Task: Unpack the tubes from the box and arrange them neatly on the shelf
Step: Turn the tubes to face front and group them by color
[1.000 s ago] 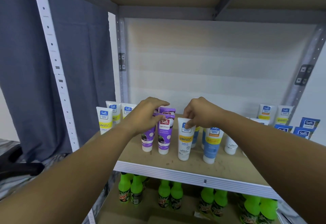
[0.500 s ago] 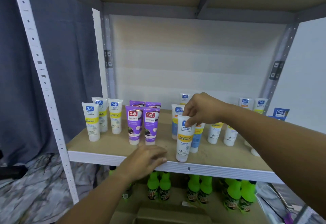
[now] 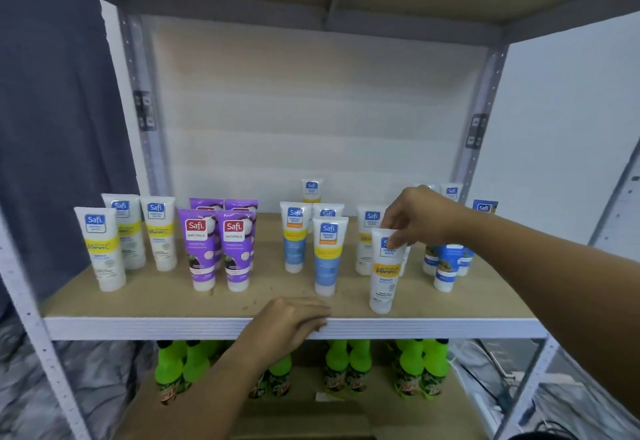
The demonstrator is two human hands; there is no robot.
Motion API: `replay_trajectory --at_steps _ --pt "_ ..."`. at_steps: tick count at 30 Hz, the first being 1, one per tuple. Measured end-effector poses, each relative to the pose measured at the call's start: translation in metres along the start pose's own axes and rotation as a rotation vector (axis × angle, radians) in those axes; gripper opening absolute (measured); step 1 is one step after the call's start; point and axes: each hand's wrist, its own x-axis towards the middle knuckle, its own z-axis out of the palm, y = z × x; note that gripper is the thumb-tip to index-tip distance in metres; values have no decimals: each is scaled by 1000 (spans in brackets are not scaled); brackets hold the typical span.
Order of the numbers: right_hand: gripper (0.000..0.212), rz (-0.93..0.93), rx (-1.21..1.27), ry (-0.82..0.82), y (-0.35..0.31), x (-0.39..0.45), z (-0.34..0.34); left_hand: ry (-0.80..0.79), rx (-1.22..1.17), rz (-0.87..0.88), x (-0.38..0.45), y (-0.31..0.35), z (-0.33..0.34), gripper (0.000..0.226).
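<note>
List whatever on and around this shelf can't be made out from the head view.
- Small print on the white tube pinched by the right hand: blurred.
- Tubes at the back right: partly hidden behind the right hand and forearm, count unclear.
- Green bottles below: tops hidden by the shelf edge, some by the left hand resting on it.
- The box: only a cardboard edge at the bottom, contents unseen.

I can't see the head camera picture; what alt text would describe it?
A person's right hand pinches the top of a white tube standing near the front of a wooden shelf, while the left hand rests on the shelf's front edge. Other white, purple and blue tubes stand upright there; green bottles sit below.
</note>
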Motion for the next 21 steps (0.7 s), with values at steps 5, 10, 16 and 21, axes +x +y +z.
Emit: replay_trajectory --at_steps 5,10,16,21 --pt "17 0 -23 59 10 11 5 -27 -23 44 6 -7 -7 30" --pt "18 -25 -53 109 10 23 11 -11 -75 13 9 -17 -9 36" --pt "18 -22 -25 133 12 31 15 -2 -88 7 5 -24 -4 39" --pt "18 -28 -20 129 13 32 16 -72 8 44 3 -32 -13 47"
